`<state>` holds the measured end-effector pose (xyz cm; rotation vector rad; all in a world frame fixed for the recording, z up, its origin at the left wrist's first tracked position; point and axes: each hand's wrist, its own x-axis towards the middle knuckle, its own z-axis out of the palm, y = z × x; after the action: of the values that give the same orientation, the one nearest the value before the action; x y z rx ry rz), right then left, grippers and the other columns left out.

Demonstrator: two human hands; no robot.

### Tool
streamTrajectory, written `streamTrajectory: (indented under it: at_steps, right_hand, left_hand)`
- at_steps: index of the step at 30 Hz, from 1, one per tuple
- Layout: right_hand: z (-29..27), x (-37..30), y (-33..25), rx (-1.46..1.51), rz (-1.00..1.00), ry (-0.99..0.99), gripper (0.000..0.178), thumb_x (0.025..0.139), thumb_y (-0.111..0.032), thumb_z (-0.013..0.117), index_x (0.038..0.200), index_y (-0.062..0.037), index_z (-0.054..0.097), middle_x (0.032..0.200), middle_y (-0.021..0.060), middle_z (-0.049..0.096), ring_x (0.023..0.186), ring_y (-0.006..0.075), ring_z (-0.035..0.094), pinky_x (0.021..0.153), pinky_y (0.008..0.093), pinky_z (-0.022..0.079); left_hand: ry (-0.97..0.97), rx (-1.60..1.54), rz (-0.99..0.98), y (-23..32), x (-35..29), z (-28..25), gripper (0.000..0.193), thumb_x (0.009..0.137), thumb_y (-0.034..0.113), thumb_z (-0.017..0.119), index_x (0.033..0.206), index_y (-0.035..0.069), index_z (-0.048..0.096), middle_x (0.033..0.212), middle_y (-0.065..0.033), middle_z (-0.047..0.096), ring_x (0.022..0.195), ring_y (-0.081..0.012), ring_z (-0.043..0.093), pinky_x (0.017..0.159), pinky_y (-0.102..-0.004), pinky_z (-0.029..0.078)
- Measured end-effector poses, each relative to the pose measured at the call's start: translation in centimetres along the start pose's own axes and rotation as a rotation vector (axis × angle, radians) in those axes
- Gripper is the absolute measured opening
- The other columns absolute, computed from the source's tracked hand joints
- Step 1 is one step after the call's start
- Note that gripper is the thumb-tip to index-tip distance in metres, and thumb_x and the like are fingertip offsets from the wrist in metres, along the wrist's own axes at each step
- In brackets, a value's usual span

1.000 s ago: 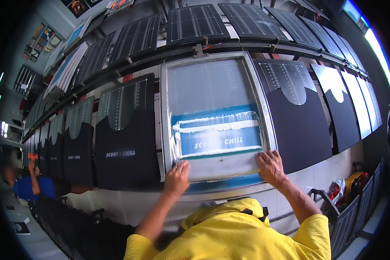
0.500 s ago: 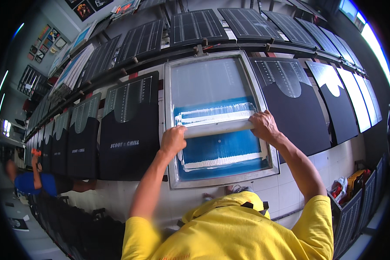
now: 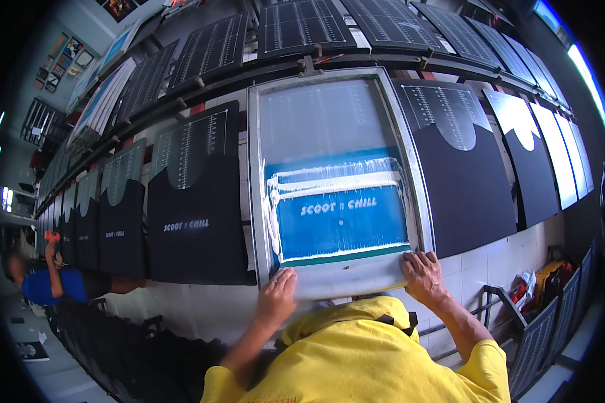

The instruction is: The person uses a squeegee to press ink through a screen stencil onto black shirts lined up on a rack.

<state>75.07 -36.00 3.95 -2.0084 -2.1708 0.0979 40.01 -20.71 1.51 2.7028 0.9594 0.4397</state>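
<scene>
A metal-framed printing screen (image 3: 415, 168) lies before me on the long bench. Its blue stencil area (image 3: 316, 233) carries a band of thick white ink (image 3: 329, 182) across the middle, a thinner line of ink near the front, and pale lettering between them. At the screen's near end lies a wide, pale squeegee (image 3: 346, 277), which hides the frame's front edge. My left hand (image 3: 278, 293) grips its left end, with fingertips on top. The right end is in the grip of my right hand (image 3: 423, 277). Whatever lies under the screen is mostly hidden.
Black shirts on boards flank the screen, one with white print (image 3: 186, 226) at left and a plain one (image 3: 460, 195) at right. Bare dark boards (image 3: 302, 27) line the far side. A person in blue (image 3: 54, 285) holds an orange tool (image 3: 52, 236). A dark rack (image 3: 544, 336) stands at right.
Both hands have drawn the squeegee toward me, from mid-screen to the near end. White lettering now shows on the blue area behind it.
</scene>
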Motion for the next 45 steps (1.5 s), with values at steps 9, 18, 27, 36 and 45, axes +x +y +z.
streamTrajectory:
  at_steps: [9, 18, 27, 36, 45]
  right_hand:
    - [1.7, 10.8, 6.1, 0.010, -0.014, 0.037, 0.035, 0.066, -0.001, 0.072, 0.098, -0.0031, 0.058, 0.105, 0.0146, 0.065, 0.097, 0.0298, 0.063, 0.088, 0.0443, 0.046]
    - [0.4, 16.4, 7.8, -0.037, 0.054, 0.017, 0.014, 0.073, -0.008, 0.076, 0.085, -0.0057, 0.069, 0.088, 0.0105, 0.070, 0.090, 0.0250, 0.068, 0.089, 0.0417, 0.048]
    - [-0.6, 7.2, 4.2, -0.005, 0.012, -0.030, 0.037, 0.064, -0.011, 0.077, 0.097, -0.0083, 0.062, 0.097, 0.0078, 0.065, 0.096, 0.0252, 0.063, 0.087, 0.0417, 0.046]
    - [0.0, 1.6, 1.0, 0.016, 0.032, 0.012, 0.035, 0.066, -0.005, 0.070, 0.100, -0.0035, 0.061, 0.109, 0.0116, 0.065, 0.102, 0.0279, 0.062, 0.086, 0.0430, 0.045]
    - [1.0, 11.8, 6.4, -0.020, 0.004, 0.047, 0.024, 0.071, -0.001, 0.069, 0.093, -0.0029, 0.060, 0.096, 0.0132, 0.066, 0.091, 0.0288, 0.064, 0.086, 0.0429, 0.047]
  left_hand:
    - [-0.020, -0.060, -0.020, -6.5, 10.8, 0.5, 0.038, 0.066, -0.008, 0.061, 0.102, -0.001, 0.071, 0.114, -0.0138, 0.071, 0.104, -0.0307, 0.069, 0.089, -0.0391, 0.057]
    - [-0.049, -0.045, -0.030, -8.5, 16.5, -1.0, 0.032, 0.069, -0.006, 0.061, 0.099, 0.000, 0.072, 0.100, -0.0164, 0.073, 0.091, -0.0343, 0.070, 0.083, -0.0416, 0.057]
    - [-0.028, -0.057, -0.010, -4.1, 7.8, -1.0, 0.033, 0.073, -0.007, 0.057, 0.104, 0.000, 0.069, 0.110, -0.0154, 0.071, 0.098, -0.0331, 0.069, 0.087, -0.0412, 0.057]
    - [0.002, -0.034, -0.012, -1.1, 2.2, 0.4, 0.040, 0.066, -0.008, 0.061, 0.105, -0.002, 0.070, 0.115, -0.0134, 0.070, 0.109, -0.0287, 0.068, 0.095, -0.0383, 0.055]
    - [0.035, -0.037, 0.028, -7.0, 12.4, 1.3, 0.027, 0.077, -0.005, 0.059, 0.102, -0.002, 0.070, 0.110, -0.0157, 0.072, 0.105, -0.0317, 0.069, 0.090, -0.0399, 0.056]
